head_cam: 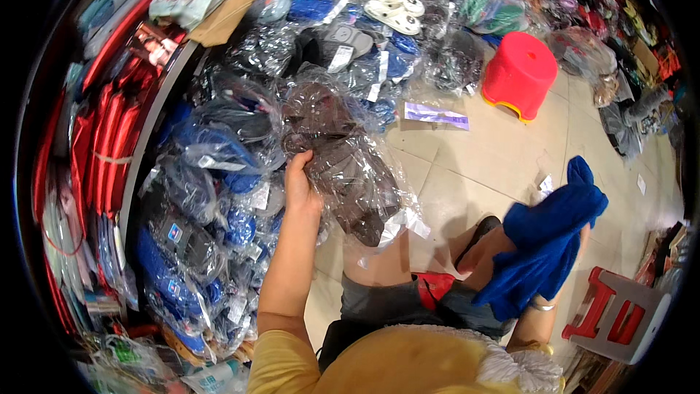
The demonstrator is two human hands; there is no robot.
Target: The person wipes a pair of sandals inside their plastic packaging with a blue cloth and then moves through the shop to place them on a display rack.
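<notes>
My left hand (304, 186) grips a clear plastic bag with a pair of dark brown clog-style shoes (350, 175) inside, held over the edge of a heap of bagged footwear. White paper tags hang at the bag's lower end. On the right, a bright blue cloth (541, 235) drapes over my right hand (585, 235), which is mostly hidden beneath it; a metal bracelet shows at that wrist. The cloth hangs above the tiled floor, beside my knee.
Bagged blue and black slippers (191, 235) heap at left, beside a shelf of red packets (112, 148). White clogs (394, 10) lie at the top. A red plastic stool (519, 74) stands on the tiles near a purple strip (436, 115). A grey-and-red stool (620, 314) is at lower right.
</notes>
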